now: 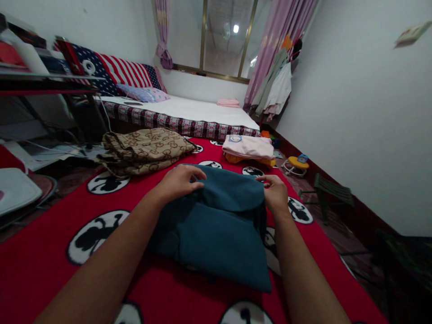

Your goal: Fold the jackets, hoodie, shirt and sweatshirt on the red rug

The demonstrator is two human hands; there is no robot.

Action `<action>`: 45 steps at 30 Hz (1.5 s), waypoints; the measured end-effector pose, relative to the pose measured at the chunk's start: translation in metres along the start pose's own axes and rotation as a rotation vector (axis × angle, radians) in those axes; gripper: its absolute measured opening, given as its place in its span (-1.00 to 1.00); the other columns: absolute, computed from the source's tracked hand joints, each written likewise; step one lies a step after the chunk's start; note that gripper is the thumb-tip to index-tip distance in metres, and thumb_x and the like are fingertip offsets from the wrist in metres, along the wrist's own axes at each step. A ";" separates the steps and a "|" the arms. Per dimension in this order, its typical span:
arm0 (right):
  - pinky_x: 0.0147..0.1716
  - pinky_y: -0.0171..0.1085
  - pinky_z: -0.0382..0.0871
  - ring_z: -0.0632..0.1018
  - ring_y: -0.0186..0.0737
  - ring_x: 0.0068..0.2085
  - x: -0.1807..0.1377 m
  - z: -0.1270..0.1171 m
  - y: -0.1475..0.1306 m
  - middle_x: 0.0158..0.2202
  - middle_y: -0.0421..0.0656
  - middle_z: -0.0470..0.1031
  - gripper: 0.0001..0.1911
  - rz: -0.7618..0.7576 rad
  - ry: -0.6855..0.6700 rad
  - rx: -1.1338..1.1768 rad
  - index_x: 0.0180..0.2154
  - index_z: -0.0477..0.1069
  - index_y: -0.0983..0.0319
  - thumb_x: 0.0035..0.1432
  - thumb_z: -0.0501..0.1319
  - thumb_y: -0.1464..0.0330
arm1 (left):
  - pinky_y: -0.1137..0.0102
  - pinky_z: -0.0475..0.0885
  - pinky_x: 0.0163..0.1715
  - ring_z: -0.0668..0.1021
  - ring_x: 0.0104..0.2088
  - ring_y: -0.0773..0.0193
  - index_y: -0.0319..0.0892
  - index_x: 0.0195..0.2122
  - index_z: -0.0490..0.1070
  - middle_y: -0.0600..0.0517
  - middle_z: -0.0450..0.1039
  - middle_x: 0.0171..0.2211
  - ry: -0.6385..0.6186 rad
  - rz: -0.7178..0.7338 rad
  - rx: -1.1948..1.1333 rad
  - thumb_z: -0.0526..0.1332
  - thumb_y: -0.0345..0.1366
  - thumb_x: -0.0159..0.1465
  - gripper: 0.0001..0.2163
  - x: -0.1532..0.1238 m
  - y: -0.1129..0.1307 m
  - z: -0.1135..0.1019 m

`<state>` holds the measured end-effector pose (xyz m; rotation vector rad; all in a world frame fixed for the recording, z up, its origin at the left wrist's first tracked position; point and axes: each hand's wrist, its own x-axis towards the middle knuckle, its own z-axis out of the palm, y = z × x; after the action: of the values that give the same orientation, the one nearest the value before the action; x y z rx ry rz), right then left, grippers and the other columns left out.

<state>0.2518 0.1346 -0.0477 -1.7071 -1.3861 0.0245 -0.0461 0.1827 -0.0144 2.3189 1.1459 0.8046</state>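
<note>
A dark teal garment (pixel 222 234) lies partly folded on the red blanket (pixel 175 288), its far part turned over toward me as a flap. My left hand (pixel 180 182) is at the flap's far left corner, thumb and fingers curled on the fabric. At the far right corner, my right hand (pixel 275 193) pinches the cloth's edge between thumb and fingers. The kind of garment does not show clearly.
Beyond the garment lie a crumpled brown patterned cloth (pixel 145 148) and a folded pale pink garment (pixel 248 147) on a yellow one. A white-topped bed (pixel 199 108) stands behind. At right are a yellow-topped stool (pixel 297 163) and a dark folding stool (pixel 332 189).
</note>
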 end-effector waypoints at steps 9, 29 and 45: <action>0.23 0.24 0.01 0.01 0.23 0.35 -0.006 -0.018 -0.025 0.33 -0.19 0.12 -0.46 -0.481 -0.552 -0.181 -0.14 0.59 -0.04 -0.24 0.47 0.47 | 0.48 0.39 -0.33 0.57 -0.30 0.20 -0.10 -0.28 0.63 0.03 0.59 -0.34 -0.381 -0.047 0.135 0.36 -0.30 -0.06 -0.73 -0.007 -0.019 -0.022; -0.40 -0.34 0.30 0.47 -0.28 -0.40 -0.013 -0.013 -0.041 -0.43 -0.18 0.50 -0.88 -0.255 -0.937 0.148 -0.45 0.58 0.25 -0.01 0.24 0.43 | 0.32 0.43 -0.14 0.55 -0.22 0.19 -0.24 -0.35 0.55 -0.06 0.57 -0.25 -0.293 0.017 -0.599 0.38 -0.18 0.03 -0.76 0.000 -0.029 0.013; -0.41 -0.26 0.24 0.50 -0.16 -0.35 -0.014 -0.013 -0.047 -0.42 -0.15 0.51 -0.85 -0.015 -0.697 -0.408 -0.44 0.48 0.21 -0.04 0.35 0.26 | 0.48 0.34 -0.38 0.53 -0.35 0.30 -0.11 -0.41 0.55 0.11 0.54 -0.40 -0.113 0.007 0.018 0.40 -0.27 0.02 -0.88 -0.001 -0.025 0.053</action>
<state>0.2178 0.1136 -0.0171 -2.1365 -2.0148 0.3832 -0.0261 0.1895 -0.0689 2.3516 1.1006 0.6587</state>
